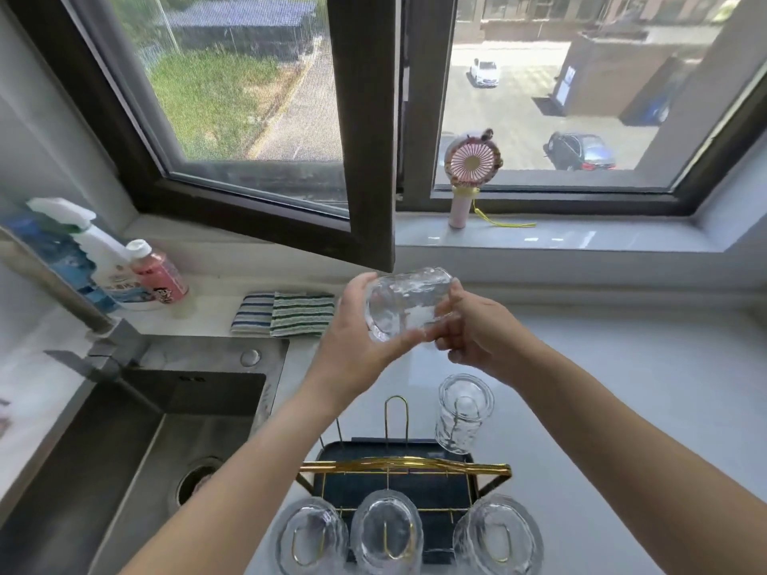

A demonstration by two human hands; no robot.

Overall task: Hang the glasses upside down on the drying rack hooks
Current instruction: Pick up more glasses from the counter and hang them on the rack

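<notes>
A clear textured glass [404, 302] is held tilted above the counter between both hands. My left hand [357, 342] cups it from the left and below. My right hand [473, 329] grips its right side. Below them stands the gold wire drying rack [404, 466] on a dark tray [448, 489]. Three glasses hang upside down on the near hooks [311, 537] [386, 533] [498, 537]. Another glass [462, 412] sits inverted on the far right hook. The far middle hook [396, 412] is bare; my left forearm partly hides the far left one.
A steel sink [137, 441] with a faucet [83, 325] lies to the left. Spray bottles [108, 259] and striped cloths [286, 313] sit behind it. An open window frame [365, 159] hangs over the counter. A pink hand fan [471, 176] stands on the sill.
</notes>
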